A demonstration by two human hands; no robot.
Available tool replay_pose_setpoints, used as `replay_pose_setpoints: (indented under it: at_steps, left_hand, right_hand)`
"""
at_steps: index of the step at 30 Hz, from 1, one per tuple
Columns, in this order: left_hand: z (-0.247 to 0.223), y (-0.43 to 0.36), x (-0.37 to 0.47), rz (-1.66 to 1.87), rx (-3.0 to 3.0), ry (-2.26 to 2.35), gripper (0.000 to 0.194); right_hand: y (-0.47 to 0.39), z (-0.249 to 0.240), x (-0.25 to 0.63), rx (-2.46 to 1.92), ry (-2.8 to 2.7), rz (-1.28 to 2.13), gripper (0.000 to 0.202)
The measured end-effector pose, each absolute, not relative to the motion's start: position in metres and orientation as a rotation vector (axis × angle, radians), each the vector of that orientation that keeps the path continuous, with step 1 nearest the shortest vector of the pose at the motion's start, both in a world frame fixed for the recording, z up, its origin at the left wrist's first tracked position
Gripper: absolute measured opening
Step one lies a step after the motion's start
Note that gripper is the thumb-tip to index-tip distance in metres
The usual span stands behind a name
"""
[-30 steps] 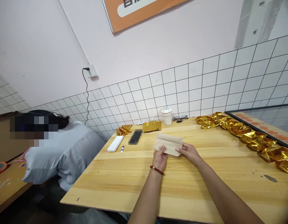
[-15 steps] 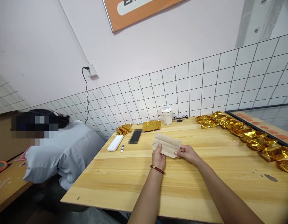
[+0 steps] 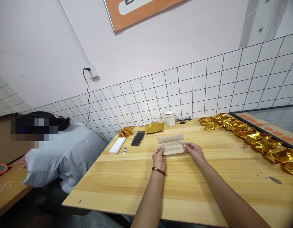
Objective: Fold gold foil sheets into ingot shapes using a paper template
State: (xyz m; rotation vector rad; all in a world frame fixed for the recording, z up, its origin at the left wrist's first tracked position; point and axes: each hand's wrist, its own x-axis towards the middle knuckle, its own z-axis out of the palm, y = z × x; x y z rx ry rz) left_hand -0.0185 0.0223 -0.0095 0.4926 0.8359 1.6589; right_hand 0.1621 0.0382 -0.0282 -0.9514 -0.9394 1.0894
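Note:
A creased piece of brown paper (image 3: pixel 171 145) is held up over the wooden table (image 3: pixel 127 186), its fold lines running lengthwise. My left hand (image 3: pixel 159 157) pinches its lower left corner, thumb on the near face. At the right edge, my right hand (image 3: pixel 194 152) grips the paper between thumb and fingers. A red bead bracelet (image 3: pixel 158 171) circles my left wrist.
Toward the back stand a white lidded cup (image 3: pixel 169 118), glasses (image 3: pixel 183 120) and a gold foil packet (image 3: pixel 155 128). Left are a white case (image 3: pixel 117 145) and small glue-like tube (image 3: pixel 124 151). Crumpled gold foil (image 3: pixel 251 136) lines the right. A person (image 3: pixel 72 152) leans at left.
The paper has turned from slanting down rightward to nearly level, rising at its right end. My right hand has moved up a little along the right edge; my left hand has shifted slightly left.

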Motion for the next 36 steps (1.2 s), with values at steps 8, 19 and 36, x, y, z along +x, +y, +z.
replay_pose_setpoints:
  at_steps: [8,19,36]
  left_hand:
    - [-0.013,0.022,-0.014,1.679,0.554,0.873,0.032]
    - [-0.004,0.018,-0.018,1.561,0.438,0.628,0.026]
    - [-0.005,0.019,-0.016,1.602,0.398,0.630,0.024]
  right_hand:
    - [0.039,-0.026,0.168,-0.913,-0.835,1.070,0.045]
    - [0.031,-0.019,0.163,-0.882,-1.028,1.181,0.038]
    - [0.026,-0.019,0.157,-0.911,-1.170,1.314,0.034]
